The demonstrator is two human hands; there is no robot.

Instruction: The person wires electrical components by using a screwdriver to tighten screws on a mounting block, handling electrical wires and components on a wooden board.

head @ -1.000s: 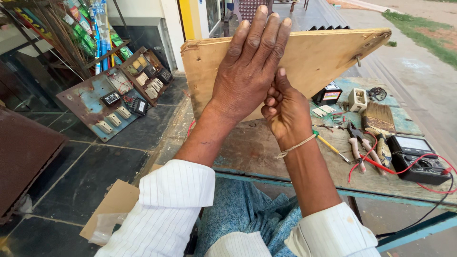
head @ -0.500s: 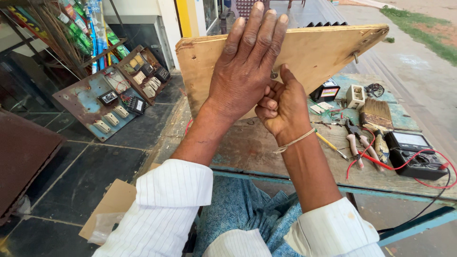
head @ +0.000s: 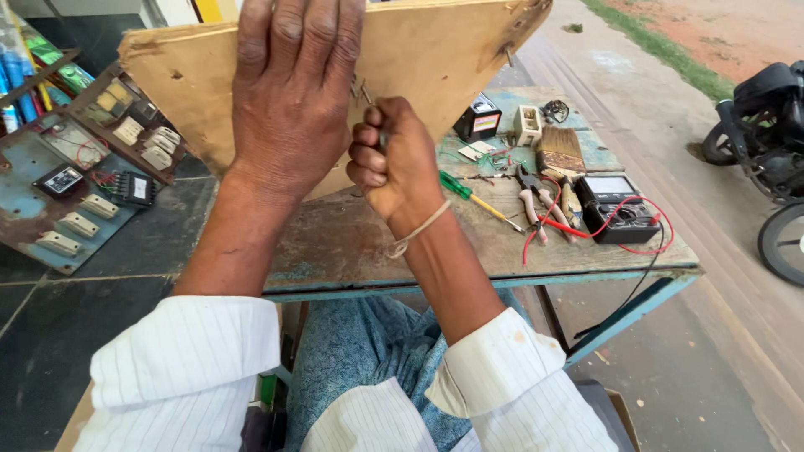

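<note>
A: What does the board look like?

B: The wooden board [head: 435,59] is a pale tan sheet of ply, tilted up on edge above the table [head: 352,243]. Its face is scuffed, with a few small holes and a darker, chipped top right corner where a small metal piece sticks out. Its lower edge comes down toward the tabletop behind the hands.

A: And how do the hands sit on it?

B: The left hand [head: 289,100] lies flat on the face, fingers stretched up toward the top edge, palm pressed to the wood, so its grip is spread wide and closed round nothing. The right hand [head: 394,159] is curled into a tight fist just below the middle of the board, touching it. A thin dark bit shows between thumb and fingers, but what that grip has is too hidden to tell. A pale thread is tied round that wrist.

A: What lies beyond?

B: On the worn table to the right are a green-handled screwdriver [head: 473,197], pliers [head: 529,197] with pale handles, a brush [head: 559,151], and a black meter [head: 617,209] with red leads. A small white box [head: 528,125] and a black box [head: 479,117] stand near the far edge. To the left, on the dark tiled floor, old switch panels [head: 75,192] lean. A motorcycle [head: 766,159] stands at the right
</note>
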